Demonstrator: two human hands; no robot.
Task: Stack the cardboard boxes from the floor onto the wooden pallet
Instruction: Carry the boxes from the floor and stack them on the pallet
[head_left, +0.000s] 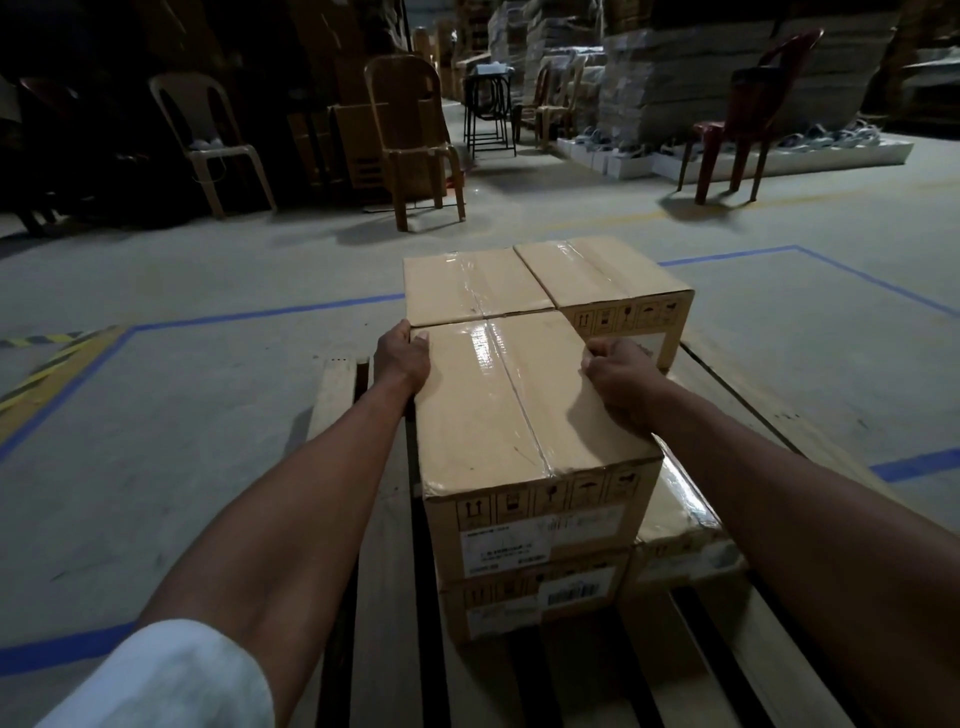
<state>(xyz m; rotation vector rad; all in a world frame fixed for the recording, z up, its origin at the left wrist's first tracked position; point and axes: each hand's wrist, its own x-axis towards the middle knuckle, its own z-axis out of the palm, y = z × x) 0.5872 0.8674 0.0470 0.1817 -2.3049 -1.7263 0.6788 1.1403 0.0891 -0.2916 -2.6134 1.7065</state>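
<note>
A taped cardboard box (511, 410) sits on top of another box (535, 597) on the wooden pallet (332, 395). My left hand (401, 358) grips its far left edge and my right hand (621, 374) grips its right edge. Behind it stand two more top-layer boxes, one at the far left (470, 283) and one at the far right (613, 278). A lower box (680, 519) shows beside my right forearm, one layer down. The boxes carry printed handling symbols and white labels on their near faces.
Blue tape lines (260, 313) mark a rectangle on the concrete floor around the pallet. Plastic chairs (410, 140) stand beyond it, a red one (748, 114) at the right. Wrapped stacks of goods (675, 67) and a dark stool (488, 109) fill the background.
</note>
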